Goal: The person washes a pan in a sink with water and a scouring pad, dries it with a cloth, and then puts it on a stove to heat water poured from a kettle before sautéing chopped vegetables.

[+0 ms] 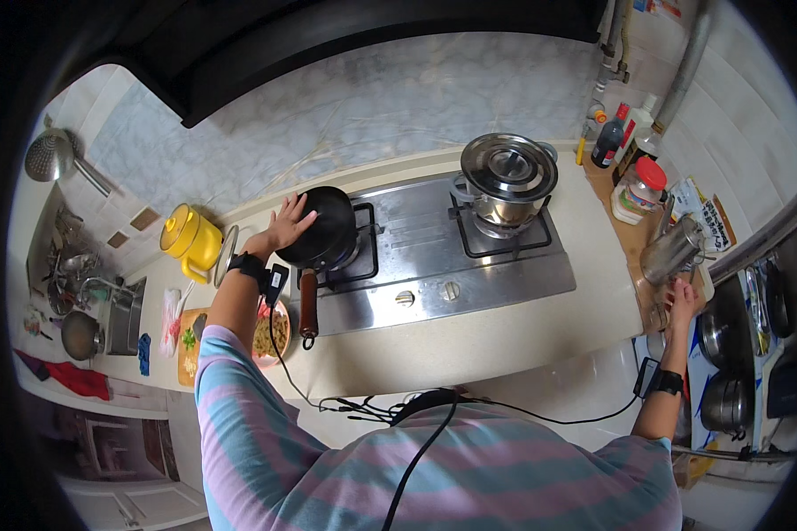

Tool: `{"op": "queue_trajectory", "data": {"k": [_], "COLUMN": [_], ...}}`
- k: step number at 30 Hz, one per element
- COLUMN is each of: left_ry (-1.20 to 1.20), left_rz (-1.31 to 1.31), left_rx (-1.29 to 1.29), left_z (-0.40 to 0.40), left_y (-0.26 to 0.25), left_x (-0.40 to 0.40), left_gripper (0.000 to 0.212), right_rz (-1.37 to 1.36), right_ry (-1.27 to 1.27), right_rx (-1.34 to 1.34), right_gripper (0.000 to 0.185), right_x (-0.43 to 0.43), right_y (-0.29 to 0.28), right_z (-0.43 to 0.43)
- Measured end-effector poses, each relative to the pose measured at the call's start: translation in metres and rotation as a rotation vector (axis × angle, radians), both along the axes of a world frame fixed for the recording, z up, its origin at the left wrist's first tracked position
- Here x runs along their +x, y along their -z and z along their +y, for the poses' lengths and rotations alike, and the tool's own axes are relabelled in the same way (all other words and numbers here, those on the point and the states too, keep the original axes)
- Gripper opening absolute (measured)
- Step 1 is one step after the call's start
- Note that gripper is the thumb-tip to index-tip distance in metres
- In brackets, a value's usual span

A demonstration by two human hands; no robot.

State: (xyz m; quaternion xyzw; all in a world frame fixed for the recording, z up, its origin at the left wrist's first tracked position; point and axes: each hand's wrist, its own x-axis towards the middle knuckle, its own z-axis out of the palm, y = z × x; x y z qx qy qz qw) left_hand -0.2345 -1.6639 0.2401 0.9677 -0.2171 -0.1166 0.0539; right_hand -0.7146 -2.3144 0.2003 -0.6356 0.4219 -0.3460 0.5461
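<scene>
My left hand (293, 222) is spread, palm down, over the left side of a black wok (325, 232) with a wooden handle, on the left burner. Whether it touches the wok I cannot tell. At the far right my right hand (681, 299) is at the lower end of a metal canister (672, 251) on the brown board; its grip is partly hidden. Left of the wok a glass lid (226, 256) stands tilted beside a yellow lidded pot (191, 240). Below my left wrist lies a bowl of chopped food (270, 335). A lidded steel pot (510, 179) sits on the right burner.
The gas stove (425, 226) is set in a pale counter (491, 338). Sauce bottles (609, 141) and a red-lidded jar (639, 189) stand at the back right. A cutting board (187, 365) with chopped greens and a sink (125, 322) are at the left. Cables hang from both wrists.
</scene>
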Motion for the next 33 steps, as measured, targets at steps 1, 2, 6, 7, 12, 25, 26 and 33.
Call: {"op": "queue_trajectory", "data": {"k": [1,2,6,7,12,25,26,33], "left_ry": [0.018,0.038,0.113,0.086,-0.047,-0.663,-0.695,-0.873], "left_rz": [-0.014,-0.028,-0.081,-0.06,-0.014,-0.184,-0.172,0.053], "left_rx": [0.005,0.01,-0.05,-0.04,-0.017,-1.109,-1.147,-1.231], "left_z": [-0.003,-0.002,0.035,0.017,0.033,0.058,0.052,0.041], "left_y": [0.004,0.008,0.031,0.03,0.012,0.002,0.005,0.046], "left_x": [0.008,0.014,0.042,0.038,0.014,-0.207,-0.225,-0.306], "left_gripper": [0.08,0.08,0.077,0.074,0.069,0.036,0.039,0.045], "right_rz": [0.016,0.046,0.057,0.102,0.289,-0.145,-0.165,-0.174], "right_ry": [0.024,0.021,0.085,0.151,0.404,0.192,0.248,0.255], "right_rx": [0.007,-0.023,-0.214,-0.286,-0.553,-0.153,-0.16,-0.237], "right_gripper": [0.022,0.027,0.025,0.026,0.045,0.031,0.033,0.032], "right_x": [-0.009,-0.015,-0.006,-0.016,-0.003,0.02,0.019,0.016], "right_y": [-0.005,0.016,0.051,0.056,0.038,0.075,0.074,0.001], "right_z": [-0.001,-0.023,-0.059,-0.073,-0.083,-0.131,-0.126,-0.029]}}
